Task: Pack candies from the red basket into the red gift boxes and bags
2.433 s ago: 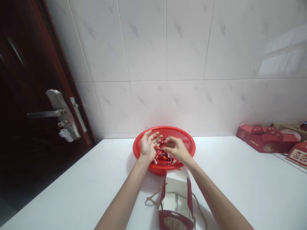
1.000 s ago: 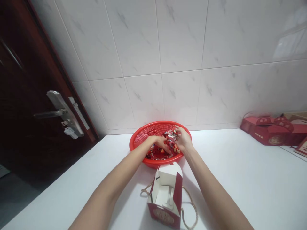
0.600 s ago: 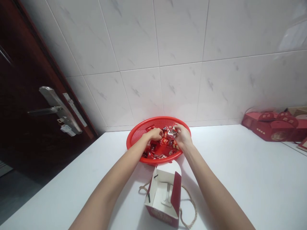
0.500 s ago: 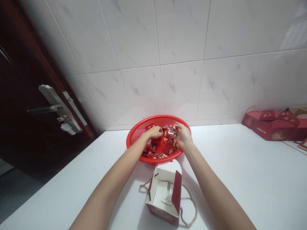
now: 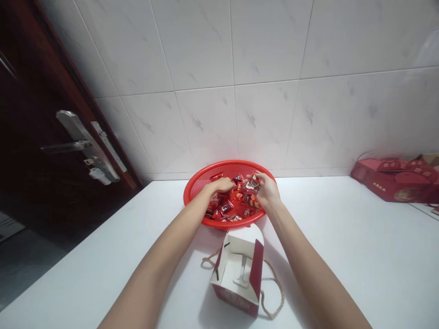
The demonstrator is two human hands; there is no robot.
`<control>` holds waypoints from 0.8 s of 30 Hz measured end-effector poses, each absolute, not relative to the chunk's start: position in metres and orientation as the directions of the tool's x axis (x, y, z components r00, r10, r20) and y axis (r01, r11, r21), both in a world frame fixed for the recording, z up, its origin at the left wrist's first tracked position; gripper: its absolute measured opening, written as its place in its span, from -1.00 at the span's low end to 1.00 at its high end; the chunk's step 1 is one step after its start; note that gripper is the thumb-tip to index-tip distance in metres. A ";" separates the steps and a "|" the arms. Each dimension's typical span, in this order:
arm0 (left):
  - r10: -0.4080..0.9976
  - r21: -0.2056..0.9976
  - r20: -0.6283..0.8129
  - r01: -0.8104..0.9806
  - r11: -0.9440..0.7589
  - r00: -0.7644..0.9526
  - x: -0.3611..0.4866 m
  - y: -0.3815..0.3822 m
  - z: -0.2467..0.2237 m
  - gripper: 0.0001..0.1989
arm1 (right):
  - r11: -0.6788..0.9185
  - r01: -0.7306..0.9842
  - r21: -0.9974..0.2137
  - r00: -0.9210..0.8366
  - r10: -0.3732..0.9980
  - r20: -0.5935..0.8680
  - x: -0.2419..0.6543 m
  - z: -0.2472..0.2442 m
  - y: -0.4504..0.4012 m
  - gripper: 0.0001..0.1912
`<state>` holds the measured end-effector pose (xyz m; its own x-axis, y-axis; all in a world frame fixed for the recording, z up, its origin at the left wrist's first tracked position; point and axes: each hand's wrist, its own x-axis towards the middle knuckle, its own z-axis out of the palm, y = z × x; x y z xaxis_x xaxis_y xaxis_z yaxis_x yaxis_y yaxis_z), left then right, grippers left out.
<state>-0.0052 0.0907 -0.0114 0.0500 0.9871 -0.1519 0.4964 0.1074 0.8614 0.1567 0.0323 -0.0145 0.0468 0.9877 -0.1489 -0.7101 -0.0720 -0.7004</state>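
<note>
A red plastic basket [image 5: 194, 183] with a mesh wall holds many small wrapped candies [image 5: 226, 207], mostly in red wrappers. My left hand [image 5: 222, 185] reaches into its middle with the fingers curled together; what they hold, if anything, is hidden. At the basket's right side, my right hand [image 5: 268, 189] pinches a red and white candy packet [image 5: 253, 183] between thumb and fingers. In front of the basket stands an open dark-red paper box [image 5: 236, 299], white inside, with a twisted rope handle [image 5: 281, 292]. Nothing shows inside the box except its folded card.
Several red gift boxes [image 5: 394, 183] stand against the tiled wall [image 5: 206, 55] on the right of the white table [image 5: 329, 228]. To the left is a dark wooden door with a metal handle [image 5: 65, 147], beyond the table's left edge.
The view has shifted slightly. My right hand has lifted the candy packet a little, its wrapper now showing clearly. My left hand stays among the candies.
</note>
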 end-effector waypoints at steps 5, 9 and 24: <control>0.970 0.691 -0.198 0.722 0.036 0.142 -0.006 0.081 0.000 -0.61 | -0.090 -0.716 -0.692 0.042 0.984 -0.171 0.158 -0.014 0.033 -0.86; 0.959 0.486 -0.193 0.869 -0.092 0.210 -0.010 0.073 0.011 -0.59 | -0.099 -0.707 -0.700 0.053 0.980 -0.193 0.157 -0.010 0.030 -0.91; 0.869 0.151 -0.486 0.988 -0.022 0.094 0.003 0.051 -0.014 -0.65 | -0.079 -0.723 -0.687 0.050 0.985 -0.165 0.154 0.001 0.023 -0.89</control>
